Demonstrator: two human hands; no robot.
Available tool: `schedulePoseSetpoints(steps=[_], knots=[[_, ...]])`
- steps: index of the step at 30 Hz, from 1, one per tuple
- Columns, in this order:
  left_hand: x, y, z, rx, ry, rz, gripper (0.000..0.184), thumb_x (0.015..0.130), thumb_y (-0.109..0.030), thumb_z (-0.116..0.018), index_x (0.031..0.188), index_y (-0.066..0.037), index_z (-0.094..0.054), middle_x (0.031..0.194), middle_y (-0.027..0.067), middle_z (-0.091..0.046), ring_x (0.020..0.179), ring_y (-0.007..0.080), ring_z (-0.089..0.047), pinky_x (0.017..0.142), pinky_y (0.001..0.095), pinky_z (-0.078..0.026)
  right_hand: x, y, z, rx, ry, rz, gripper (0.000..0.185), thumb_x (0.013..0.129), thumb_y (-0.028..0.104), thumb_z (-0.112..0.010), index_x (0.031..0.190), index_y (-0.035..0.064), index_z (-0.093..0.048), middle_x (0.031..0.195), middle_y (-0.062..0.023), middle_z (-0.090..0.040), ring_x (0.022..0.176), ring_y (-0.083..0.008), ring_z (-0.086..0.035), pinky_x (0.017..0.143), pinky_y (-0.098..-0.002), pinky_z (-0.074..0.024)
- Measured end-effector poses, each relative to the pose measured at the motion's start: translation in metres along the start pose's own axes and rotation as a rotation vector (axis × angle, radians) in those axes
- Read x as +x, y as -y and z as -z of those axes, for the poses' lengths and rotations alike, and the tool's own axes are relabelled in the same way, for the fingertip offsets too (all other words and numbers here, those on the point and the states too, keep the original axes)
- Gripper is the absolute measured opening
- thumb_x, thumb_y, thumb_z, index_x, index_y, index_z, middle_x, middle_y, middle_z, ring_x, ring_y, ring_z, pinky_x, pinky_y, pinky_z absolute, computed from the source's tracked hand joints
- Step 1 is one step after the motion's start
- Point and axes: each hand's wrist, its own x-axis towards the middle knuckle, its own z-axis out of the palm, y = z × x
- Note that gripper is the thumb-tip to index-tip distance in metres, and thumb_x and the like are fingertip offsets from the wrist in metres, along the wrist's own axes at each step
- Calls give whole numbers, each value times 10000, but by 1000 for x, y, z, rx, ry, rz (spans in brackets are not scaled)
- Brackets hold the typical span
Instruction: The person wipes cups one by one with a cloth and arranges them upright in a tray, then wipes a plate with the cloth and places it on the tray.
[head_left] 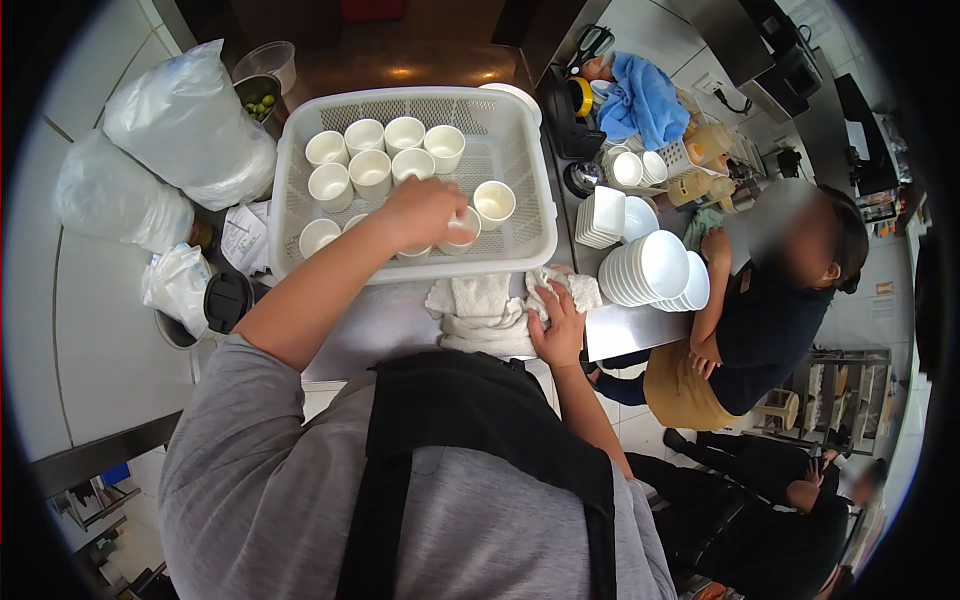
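Observation:
A white plastic basket holds several small white cups, most standing upright with their mouths up. Over the cups, near the basket's middle, is my left hand, its fingers bent down beside a cup; motion blur and the hand itself hide whether it grips that cup. Below the basket's front edge, my right hand rests with spread fingers on a folded white cloth lying on the metal counter.
Plastic bags and a black lid lie left. Stacked white bowls, square dishes and a blue cloth are right. A co-worker stands beside the counter; other people are farther back.

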Motion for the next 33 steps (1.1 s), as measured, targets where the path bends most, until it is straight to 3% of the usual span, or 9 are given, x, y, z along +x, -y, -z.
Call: schedulePoseSetpoints(steps=[1,2,12,21,23,27,28,29,33], knots=[[-3,-6,2,-79,193,-101,210,770,-329,-694,850,-140,-649,952,34,-625,987,230,-564,839,444,-408,0,1,0,-2,4,-2,399,752,234,-678,1136,146,-615,1232,-66,-562,1035,-253,-582,768,-413,-396],[-2,-7,-5,-128,213,-106,217,746,-336,-710,837,-148,-650,917,18,-625,981,231,-559,843,432,-387,0,1,1,-9,7,0,398,753,232,-677,1137,146,-614,1236,-66,-559,1038,-254,-581,767,-413,-396],[31,30,-32,258,163,-77,126,806,-236,-656,889,-142,-658,918,13,-619,966,209,-549,843,393,-375,1,0,0,-14,23,-4,398,759,232,-667,1145,151,-610,1246,-68,-551,1045,-263,-579,788,-425,-400],[51,35,-42,301,13,-39,158,809,-186,-627,956,-132,-652,982,25,-606,1016,209,-540,870,388,-383,1,-1,-1,-18,19,8,405,751,226,-672,1143,147,-606,1250,-74,-548,1049,-271,-579,788,-427,-407],[45,20,-42,242,-348,-97,160,790,-151,-627,946,-128,-655,1019,23,-590,1051,197,-520,879,377,-374,2,-1,0,-14,20,6,406,751,226,-672,1143,145,-606,1250,-76,-547,1049,-274,-579,789,-426,-409],[37,-6,-36,92,-247,-283,166,768,-113,-618,926,-136,-663,1041,9,-573,1075,182,-500,879,367,-363,1,-2,-1,-2,25,-4,407,750,224,-673,1143,140,-607,1249,-81,-547,1052,-279,-577,792,-424,-411],[38,-7,-38,135,-145,-277,178,749,-113,-625,921,-143,-664,1004,2,-581,1050,178,-511,875,364,-360,2,2,2,34,60,-32,391,769,178,-651,1149,106,-598,1218,-144,-546,1075,-357,-554,873,-440,-413],[39,-7,-39,176,-43,-271,191,731,-113,-633,916,-150,-665,966,-5,-589,1025,173,-522,870,360,-357,2,2,1,33,63,-30,391,769,178,-651,1149,106,-598,1218,-144,-546,1075,-357,-554,873,-440,-413],[45,-1,-39,214,-23,-301,149,742,-147,-651,889,-154,-671,878,-19,-598,970,171,-542,861,362,-357,1,-1,-1,-7,6,13,403,750,208,-666,1142,137,-607,1244,-86,-549,1057,-279,-574,802,-420,-410]])
